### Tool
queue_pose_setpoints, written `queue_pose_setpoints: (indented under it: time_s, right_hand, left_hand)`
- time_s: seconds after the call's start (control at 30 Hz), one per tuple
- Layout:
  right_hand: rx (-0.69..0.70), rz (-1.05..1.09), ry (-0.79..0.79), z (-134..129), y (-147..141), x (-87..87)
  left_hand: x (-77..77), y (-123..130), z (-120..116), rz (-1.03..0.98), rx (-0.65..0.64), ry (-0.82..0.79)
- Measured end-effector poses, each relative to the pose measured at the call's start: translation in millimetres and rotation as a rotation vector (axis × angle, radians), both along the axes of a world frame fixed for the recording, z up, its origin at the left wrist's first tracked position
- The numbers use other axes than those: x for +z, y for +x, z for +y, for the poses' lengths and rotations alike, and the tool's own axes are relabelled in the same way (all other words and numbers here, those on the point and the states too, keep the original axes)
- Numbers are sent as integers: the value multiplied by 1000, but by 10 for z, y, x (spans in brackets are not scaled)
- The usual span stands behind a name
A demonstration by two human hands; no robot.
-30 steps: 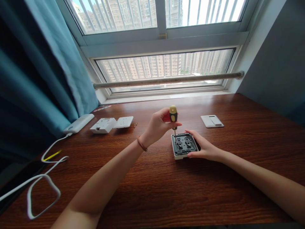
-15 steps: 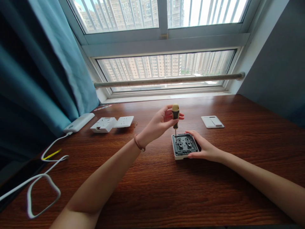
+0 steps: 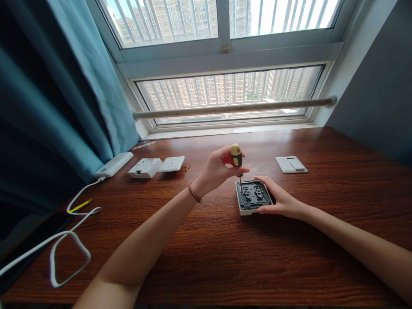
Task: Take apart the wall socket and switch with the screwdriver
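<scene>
Checking the grip, we found the left hand (image 3: pixel 220 166) closed about a yellow-and-black screwdriver (image 3: pixel 236 156), its thumb lying across the lower part of the handle. We noted that the tool stood nearly upright, its shaft pointing down to the left part of a dark-faced switch module (image 3: pixel 253 197). The tip was too small for us to tell whether it sat in a screw head.

We observed the right hand (image 3: pixel 280 202) partly spread, open to the depth of the module and clasping its right side: the thumb pressed the near edge and the fingers lay along the far edge. The module rested flat on the wooden table (image 3: pixel 199 266), right of centre, dark face up, its pale housing visible along the near side.

To the left on the table, we recorded a white box (image 3: pixel 145 168), a white socket plate (image 3: pixel 172 164) just beside it, and small brass screws (image 3: pixel 187 168) near the plate's right edge. To the far right of the module we located a white cover plate (image 3: pixel 291 165), lying flat and well apart from both hands.
</scene>
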State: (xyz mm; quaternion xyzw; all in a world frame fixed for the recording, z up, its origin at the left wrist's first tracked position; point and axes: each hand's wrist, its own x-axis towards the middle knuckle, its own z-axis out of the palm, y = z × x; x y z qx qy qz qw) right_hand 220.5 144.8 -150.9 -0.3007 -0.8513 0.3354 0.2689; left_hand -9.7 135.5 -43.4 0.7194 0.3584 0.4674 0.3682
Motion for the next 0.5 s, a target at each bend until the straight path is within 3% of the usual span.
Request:
queue_pose_setpoints:
  time_s: [0.1,0.17,0.37,0.5]
  right_hand:
    - [0,0,5,-1,-11,-1]
    - [-2,1,6,-4,-14,4]
    - [-3,-13,-7,-14,-3,25]
    - [1,-5,-4,-10,-7,22]
  left_hand:
    - [-77,74,-33,3,118,84]
    - [-92,98,-43,-7,134,53]
    - [29,-24,-28,-169,-230,-257]
    - [110,-130,-11,-153,-321,-317]
